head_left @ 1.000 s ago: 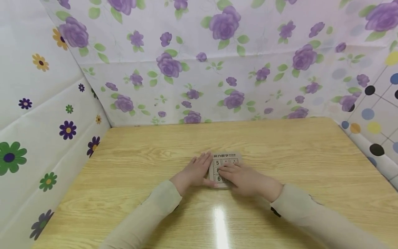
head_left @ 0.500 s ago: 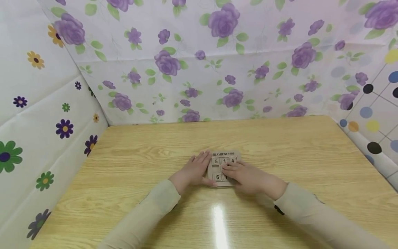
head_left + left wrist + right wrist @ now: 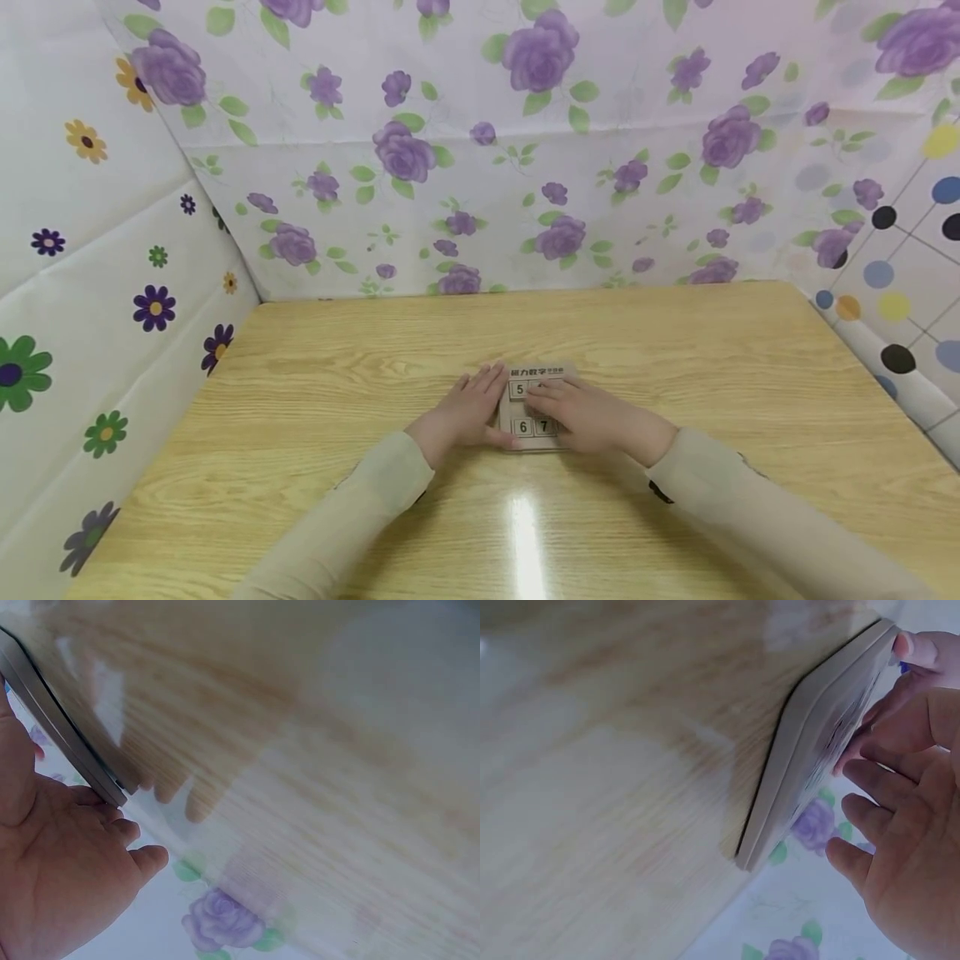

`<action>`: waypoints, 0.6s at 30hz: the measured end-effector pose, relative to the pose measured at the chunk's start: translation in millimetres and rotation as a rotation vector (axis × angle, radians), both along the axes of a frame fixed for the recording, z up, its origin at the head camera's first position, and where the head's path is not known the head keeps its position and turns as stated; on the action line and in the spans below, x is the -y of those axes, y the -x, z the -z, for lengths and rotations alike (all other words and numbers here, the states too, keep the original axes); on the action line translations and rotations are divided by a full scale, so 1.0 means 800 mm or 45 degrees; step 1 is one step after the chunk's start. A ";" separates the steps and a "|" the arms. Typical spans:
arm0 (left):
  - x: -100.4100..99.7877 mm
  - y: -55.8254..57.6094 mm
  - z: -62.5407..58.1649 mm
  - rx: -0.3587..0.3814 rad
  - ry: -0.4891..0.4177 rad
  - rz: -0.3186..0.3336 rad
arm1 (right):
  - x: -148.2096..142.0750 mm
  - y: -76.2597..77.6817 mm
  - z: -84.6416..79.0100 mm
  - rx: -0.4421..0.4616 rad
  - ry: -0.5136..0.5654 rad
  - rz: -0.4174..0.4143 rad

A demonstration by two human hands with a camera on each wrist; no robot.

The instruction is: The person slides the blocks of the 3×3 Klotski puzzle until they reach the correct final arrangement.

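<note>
A grey sliding number puzzle (image 3: 517, 408) with printed characters along its far edge lies flat on the table. Tiles 5, 6 and 7 show, and the left cell of the middle row looks bare. My left hand (image 3: 468, 414) holds the puzzle's left side, fingers along the edge and thumb at the near-left corner. Extended fingers of my right hand (image 3: 596, 417) lie over the upper and middle tiles, covering the right part. In the left wrist view, the puzzle's edge (image 3: 64, 724) passes beside the palm. The right wrist view shows the right hand's lower fingers (image 3: 866, 817) held off its face.
A glossy wood-grain table (image 3: 360, 358) reflects a light streak near its front. White cloth with purple roses (image 3: 405, 150) hangs behind it. Flower-patterned cloth (image 3: 90, 250) stands at the left and dotted cloth (image 3: 900, 275) at the right.
Tile 8 showed at the middle-left cell a second ago; that cell then became bare. The right hand has since shifted slightly left, covering tiles 1 and 4 again. The left hand stays put.
</note>
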State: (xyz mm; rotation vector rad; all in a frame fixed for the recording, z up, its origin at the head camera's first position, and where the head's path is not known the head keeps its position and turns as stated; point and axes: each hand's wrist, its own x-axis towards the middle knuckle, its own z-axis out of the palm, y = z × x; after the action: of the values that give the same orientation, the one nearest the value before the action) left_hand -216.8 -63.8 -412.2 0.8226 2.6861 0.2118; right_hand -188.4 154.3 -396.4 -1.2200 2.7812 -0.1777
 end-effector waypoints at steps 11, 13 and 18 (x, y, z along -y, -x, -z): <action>0.000 0.000 -0.002 0.005 -0.003 0.021 | 0.024 0.000 -0.003 0.065 -0.112 0.047; 0.000 0.000 -0.002 0.005 0.008 0.019 | 0.025 -0.005 -0.003 0.069 -0.121 0.051; 0.002 0.001 -0.001 0.008 0.015 0.009 | 0.024 -0.017 -0.001 0.051 -0.133 0.006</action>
State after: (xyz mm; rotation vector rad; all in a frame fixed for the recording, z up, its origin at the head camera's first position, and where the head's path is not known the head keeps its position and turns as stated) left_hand -217.3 -65.1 -411.6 0.8267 2.6755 0.1965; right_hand -175.1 134.7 -395.8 -1.1729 2.7219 -0.0553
